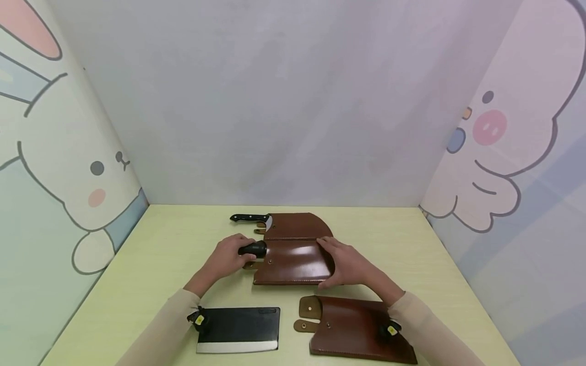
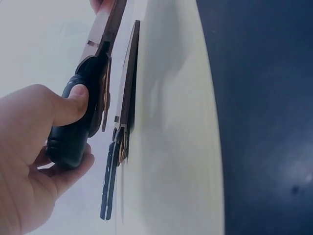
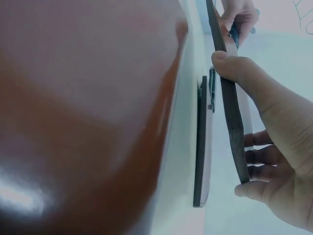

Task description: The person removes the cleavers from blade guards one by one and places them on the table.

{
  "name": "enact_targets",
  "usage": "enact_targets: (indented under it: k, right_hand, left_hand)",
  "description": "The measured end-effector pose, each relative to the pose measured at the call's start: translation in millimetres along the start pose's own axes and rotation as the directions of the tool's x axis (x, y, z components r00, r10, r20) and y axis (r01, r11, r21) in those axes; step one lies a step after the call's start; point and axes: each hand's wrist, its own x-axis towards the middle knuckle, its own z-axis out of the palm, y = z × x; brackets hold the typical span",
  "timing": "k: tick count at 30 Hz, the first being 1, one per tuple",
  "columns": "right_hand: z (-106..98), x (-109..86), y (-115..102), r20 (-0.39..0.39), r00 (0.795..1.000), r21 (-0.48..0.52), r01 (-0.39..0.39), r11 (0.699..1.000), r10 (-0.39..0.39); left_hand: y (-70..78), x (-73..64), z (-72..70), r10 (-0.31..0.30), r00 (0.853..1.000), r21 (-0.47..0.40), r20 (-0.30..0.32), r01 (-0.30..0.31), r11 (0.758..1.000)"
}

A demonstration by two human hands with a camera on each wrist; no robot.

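Observation:
In the head view my left hand (image 1: 229, 256) grips the black handle (image 1: 254, 248) of a knife. The knife's blade is mostly hidden inside a brown leather sheath (image 1: 295, 262). My right hand (image 1: 348, 264) holds the sheath's right end, thumb on the near edge and fingers on the far one. The left wrist view shows thumb and fingers around the knife handle (image 2: 73, 117). From the right wrist, the sheath (image 3: 232, 112) appears edge-on between my thumb and fingers, raised off the table.
Behind lies another knife with a black riveted handle (image 1: 249, 217), in a brown sheath (image 1: 297, 226). A dark cleaver blade (image 1: 240, 323) lies front left, its handle end hidden by my left wrist. Another brown sheath (image 1: 348, 328), straps unfastened, lies front right, partly under my right forearm.

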Motion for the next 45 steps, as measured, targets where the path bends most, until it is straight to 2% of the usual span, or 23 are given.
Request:
enact_targets:
  k: [14,21,26,37,45]
  right_hand:
    - [-2.9,-1.9,-3.3,-0.013,1.0,0.016,0.017,1.0,-0.016]
    - [-4.0,-3.1,-3.9,-0.02,0.999,0.017,0.027,0.999,-0.026]
    - [-2.8,-4.0,-2.1,-0.019,0.999,0.014,0.027,1.0,-0.027]
    - [-5.1,-5.3,1.8,-0.031,0.999,-0.001,0.034,0.999,-0.034]
    - [-6.0,-10.0,1.1,-0.013,1.0,0.029,0.007,1.0,-0.007]
  left_hand:
    - [2.4,-4.1,-7.1,0.002,1.0,0.014,-0.025,-0.002,1.0]
    - [3.8,-4.8,-8.0,-0.015,1.0,0.01,-0.019,0.015,1.0]
    - [4.5,-5.5,-8.0,-0.006,1.0,0.005,-0.017,0.006,1.0]
    - [-2.3,-6.6,-9.8,-0.026,1.0,-0.002,-0.017,0.026,1.0]
    - [-1.4,-8.2,-8.7,-0.014,1.0,0.01,-0.013,0.014,1.0]
